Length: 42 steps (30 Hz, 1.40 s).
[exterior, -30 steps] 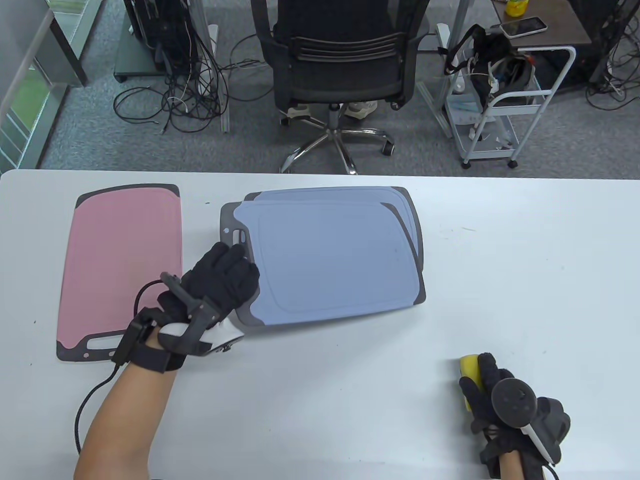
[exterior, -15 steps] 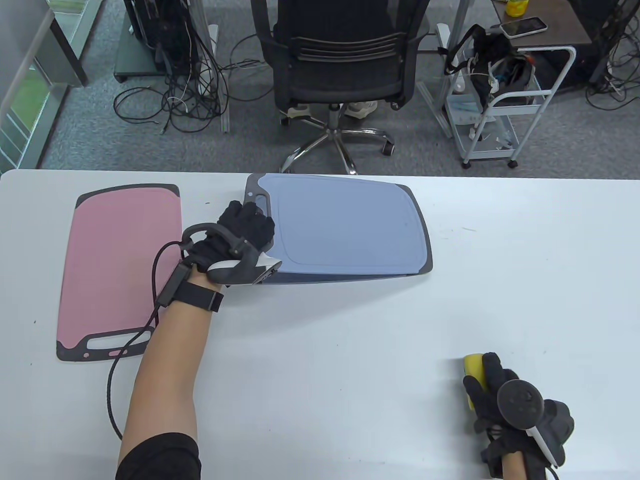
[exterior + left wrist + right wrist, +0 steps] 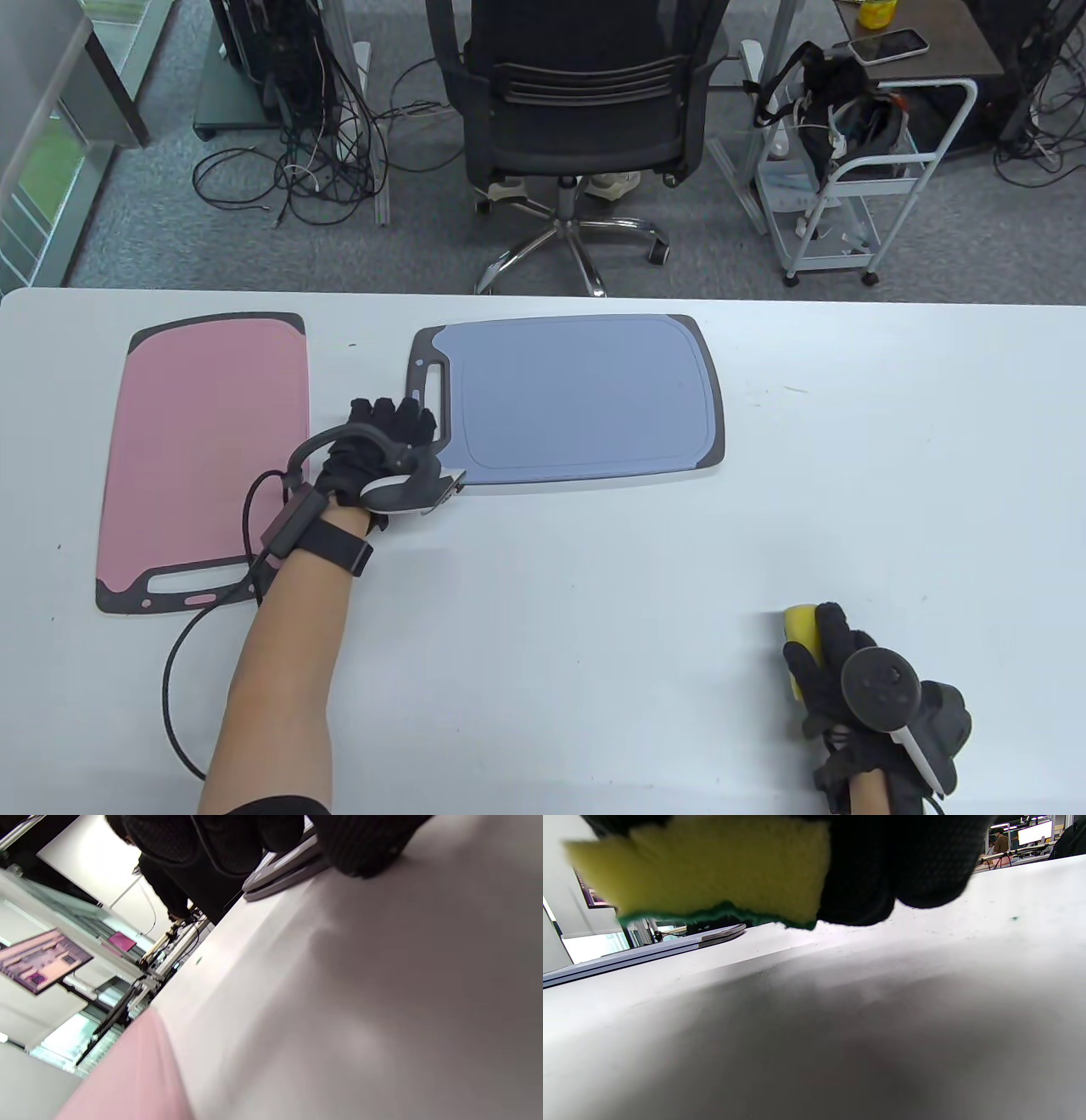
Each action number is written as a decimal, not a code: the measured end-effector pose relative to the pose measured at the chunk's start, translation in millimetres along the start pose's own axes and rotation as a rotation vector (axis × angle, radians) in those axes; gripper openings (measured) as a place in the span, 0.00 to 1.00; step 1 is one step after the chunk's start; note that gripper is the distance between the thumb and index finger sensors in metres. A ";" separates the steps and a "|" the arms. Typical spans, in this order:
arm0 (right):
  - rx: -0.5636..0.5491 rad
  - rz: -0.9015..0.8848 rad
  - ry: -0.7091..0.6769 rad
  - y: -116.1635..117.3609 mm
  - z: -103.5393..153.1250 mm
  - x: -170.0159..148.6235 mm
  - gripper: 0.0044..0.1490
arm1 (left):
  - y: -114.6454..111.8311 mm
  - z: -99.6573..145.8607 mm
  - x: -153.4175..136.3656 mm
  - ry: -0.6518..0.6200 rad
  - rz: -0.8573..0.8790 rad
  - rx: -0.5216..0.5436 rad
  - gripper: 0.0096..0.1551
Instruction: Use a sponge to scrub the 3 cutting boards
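Observation:
A pink cutting board lies flat at the left of the white table. A blue cutting board with a grey rim lies in the middle on top of another board, of which only a pale front edge shows. My left hand is at the stack's left end by the handle slot, fingers curled at the edge. In the left wrist view the fingers sit over two stacked edges. Near the front right, my right hand grips a yellow sponge with a green underside.
A black office chair stands beyond the table's far edge. A white cart and floor cables are behind it. The pink board shows low in the left wrist view, and the blue stack lies far left in the right wrist view.
The skewed top blue board was lifted and tilted, and now lies flat and squared on the lower one. My left hand moved with its left end. The right hand stayed put.

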State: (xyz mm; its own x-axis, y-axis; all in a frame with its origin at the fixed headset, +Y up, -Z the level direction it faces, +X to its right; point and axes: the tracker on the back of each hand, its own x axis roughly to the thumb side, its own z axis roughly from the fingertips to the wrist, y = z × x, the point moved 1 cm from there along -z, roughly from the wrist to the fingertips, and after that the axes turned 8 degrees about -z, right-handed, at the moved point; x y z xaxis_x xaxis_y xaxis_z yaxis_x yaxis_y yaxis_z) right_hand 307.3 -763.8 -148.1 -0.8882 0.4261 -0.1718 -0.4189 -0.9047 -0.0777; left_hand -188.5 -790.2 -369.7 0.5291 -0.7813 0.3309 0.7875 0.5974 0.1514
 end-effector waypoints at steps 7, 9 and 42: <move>0.007 -0.003 -0.003 2.7 4.6 2.8 0.46 | -28.9 80.9 -9.9 0.135 0.155 -0.106 0.42; 0.009 -0.004 -0.002 3.5 7.0 4.2 0.46 | -40.6 105.9 -12.2 0.184 0.220 -0.156 0.43; 0.002 -0.119 -0.077 0.1 17.0 8.1 0.46 | -82.1 182.3 -4.2 0.164 0.270 -0.303 0.40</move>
State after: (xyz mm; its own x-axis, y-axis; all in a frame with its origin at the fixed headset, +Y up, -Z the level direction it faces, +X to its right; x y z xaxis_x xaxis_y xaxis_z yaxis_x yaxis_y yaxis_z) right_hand 296.9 -760.5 -132.8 -0.8442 0.5292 -0.0858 -0.5223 -0.8479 -0.0908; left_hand -312.9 -803.1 -213.7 0.7528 -0.6371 0.1654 0.6581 0.7233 -0.2090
